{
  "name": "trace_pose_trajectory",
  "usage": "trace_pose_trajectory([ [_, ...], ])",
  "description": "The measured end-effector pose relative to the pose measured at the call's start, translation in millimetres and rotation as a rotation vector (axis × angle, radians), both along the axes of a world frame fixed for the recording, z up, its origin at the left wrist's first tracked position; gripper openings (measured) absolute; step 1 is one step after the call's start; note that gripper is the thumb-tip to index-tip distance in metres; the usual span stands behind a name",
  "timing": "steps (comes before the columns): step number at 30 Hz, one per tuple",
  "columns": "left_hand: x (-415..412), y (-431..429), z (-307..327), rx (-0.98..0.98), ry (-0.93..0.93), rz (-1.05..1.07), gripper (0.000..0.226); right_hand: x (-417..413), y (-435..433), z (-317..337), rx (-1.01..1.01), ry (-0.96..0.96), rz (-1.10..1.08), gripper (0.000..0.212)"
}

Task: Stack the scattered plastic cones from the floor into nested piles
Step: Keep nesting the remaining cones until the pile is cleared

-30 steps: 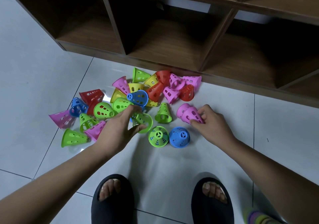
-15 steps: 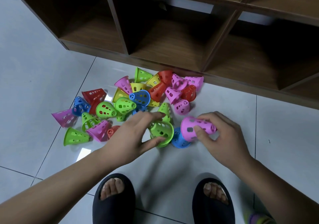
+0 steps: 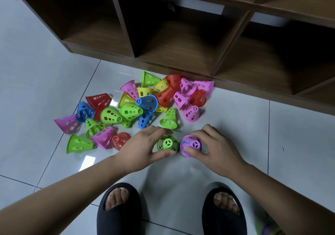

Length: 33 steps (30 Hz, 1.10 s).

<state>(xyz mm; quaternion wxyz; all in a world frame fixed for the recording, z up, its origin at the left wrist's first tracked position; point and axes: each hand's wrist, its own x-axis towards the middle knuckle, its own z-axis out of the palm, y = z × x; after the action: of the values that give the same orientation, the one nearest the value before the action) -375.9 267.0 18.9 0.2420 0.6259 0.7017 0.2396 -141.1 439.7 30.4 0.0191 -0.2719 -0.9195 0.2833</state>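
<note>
Early days | left hand (image 3: 143,145), fingers clamped on green perforated plastic cone (image 3: 167,143) | right hand (image 3: 216,150), fingers clamped on pink plastic cone (image 3: 191,145), apparently nested over blue cone (image 3: 181,154) | heap of loose cones (image 3: 130,110) awaits stacking

You are gripping a perforated green cone (image 3: 167,143), standing upright on the floor (image 3: 235,135). It is touching a pink cone (image 3: 191,145) nesting over a blue cone (image 3: 181,153). Beyond, loose cones (image 3: 146,103) in five colours are lying mostly tipped over in a heap.
</note>
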Motion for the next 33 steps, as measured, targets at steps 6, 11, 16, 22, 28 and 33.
trace_pose_trajectory([
  [6,-23,-1,-2,0.007,0.009,0.142,0.037,-10,36,-6,-0.049,0.189,-0.131,0.035],
  [11,-35,18,-20,0.034,0.154,0.034,0.038,-32,71,-31,0.029,0.069,-0.098,0.037],
  [16,-27,43,-36,-0.111,0.209,0.008,0.053,-48,81,-46,0.006,-0.023,-0.01,0.054],
  [22,-32,46,-48,-0.174,0.262,-0.031,0.051,-33,77,-59,0.079,-0.032,0.06,0.045],
  [28,-34,27,-49,-0.215,0.211,0.096,0.04,-9,68,-68,0.115,-0.051,0.011,0.037],
  [33,-33,15,-48,-0.286,0.159,0.226,0.046,5,59,-68,0.077,-0.044,-0.052,0.037],
])
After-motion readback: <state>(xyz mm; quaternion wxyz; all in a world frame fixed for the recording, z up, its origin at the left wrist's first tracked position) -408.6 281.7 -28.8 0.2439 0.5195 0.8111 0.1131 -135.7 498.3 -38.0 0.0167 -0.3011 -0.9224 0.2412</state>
